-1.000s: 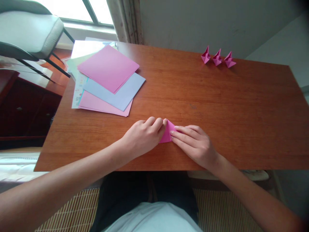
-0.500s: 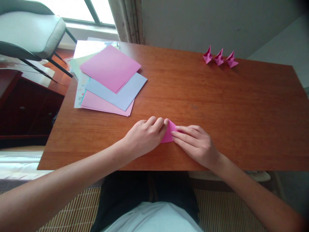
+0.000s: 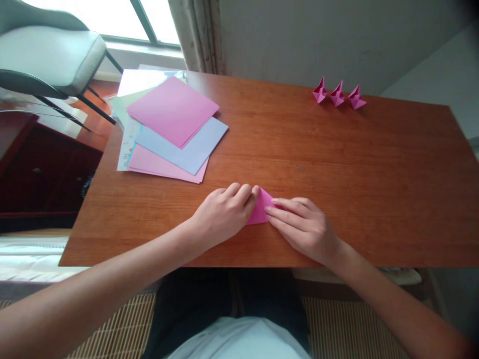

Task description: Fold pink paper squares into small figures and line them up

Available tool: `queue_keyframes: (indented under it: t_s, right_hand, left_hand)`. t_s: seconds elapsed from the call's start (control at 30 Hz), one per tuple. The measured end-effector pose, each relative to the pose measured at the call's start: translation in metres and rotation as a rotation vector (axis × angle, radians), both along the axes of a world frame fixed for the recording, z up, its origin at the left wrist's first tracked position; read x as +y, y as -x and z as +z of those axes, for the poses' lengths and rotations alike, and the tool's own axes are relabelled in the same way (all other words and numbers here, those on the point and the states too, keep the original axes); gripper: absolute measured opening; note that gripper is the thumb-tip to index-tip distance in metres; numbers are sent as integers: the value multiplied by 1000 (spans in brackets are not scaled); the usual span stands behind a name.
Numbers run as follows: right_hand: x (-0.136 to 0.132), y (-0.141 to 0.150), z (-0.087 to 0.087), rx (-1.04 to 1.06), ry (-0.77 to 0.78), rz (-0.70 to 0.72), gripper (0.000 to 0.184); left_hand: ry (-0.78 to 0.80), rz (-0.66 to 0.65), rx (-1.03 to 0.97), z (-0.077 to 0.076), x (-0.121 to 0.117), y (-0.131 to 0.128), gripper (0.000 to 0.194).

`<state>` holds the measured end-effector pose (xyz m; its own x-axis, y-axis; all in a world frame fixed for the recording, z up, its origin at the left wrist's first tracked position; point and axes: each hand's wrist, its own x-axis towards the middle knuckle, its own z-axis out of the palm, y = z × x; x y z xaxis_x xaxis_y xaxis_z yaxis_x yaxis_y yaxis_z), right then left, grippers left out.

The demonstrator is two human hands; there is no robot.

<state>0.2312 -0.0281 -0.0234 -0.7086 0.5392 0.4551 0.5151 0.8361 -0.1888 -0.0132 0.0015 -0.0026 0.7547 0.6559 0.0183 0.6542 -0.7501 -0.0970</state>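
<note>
A small folded pink paper lies on the wooden table near its front edge. My left hand is curled over the paper's left side, fingers closed and pinching it. My right hand rests on the paper's right side with its fingers pressed together flat on it. Most of the paper is hidden under both hands.
A fanned stack of pink and pale blue sheets lies at the table's back left. Three small folded pink paper figures stand in a row at the back right. A grey chair is beyond the left corner, by a window.
Both hands stay on the folded pink paper almost unmoved. Only the view has shifted slightly.
</note>
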Motion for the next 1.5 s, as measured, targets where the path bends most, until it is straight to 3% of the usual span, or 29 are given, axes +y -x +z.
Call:
queue_keyframes:
  t_s: [0.2, 0.33, 0.57, 0.87, 1.17, 1.5]
  right_hand:
    - [0, 4, 2, 36, -3, -12, 20]
    - [0, 5, 2, 58, -1, -17, 21]
    - [0, 3, 2, 43, 11, -19, 22]
    - [-1, 2, 2, 52, 2, -17, 22]
    - [0, -5, -3, 142, 143, -163, 42]
    - [16, 3, 10, 323, 494, -343, 20]
  left_hand:
    - [1, 19, -81, 0, -1, 3, 32]
    - [19, -83, -150, 1, -11, 4, 28]
    - [29, -164, -97, 0, -18, 7, 35]
    - [52, -162, -73, 1, -17, 9, 38]
    - [32, -131, -65, 1, -22, 4, 35]
    - [40, -153, -20, 3, -25, 5, 38]
